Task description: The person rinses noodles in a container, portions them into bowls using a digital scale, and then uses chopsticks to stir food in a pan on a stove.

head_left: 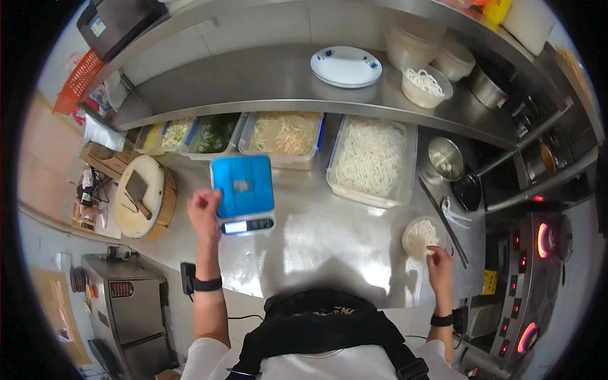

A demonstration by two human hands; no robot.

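A kitchen scale with a blue top and a lit display is on the steel counter, left of centre. My left hand is at its left edge, fingers curled in and fingertips against the blue side. To the right, a small clear bowl of white noodles stands on the counter. My right hand pinches its near right rim between thumb and fingers. Beside that hand lie long dark chopsticks. Beyond the scale and bowl sits a large plastic tub of white noodles.
Tubs of noodles and greens line the back, under a steel shelf holding plates and a noodle bowl. A cleaver lies on a round chopping block. Glowing burners are at right.
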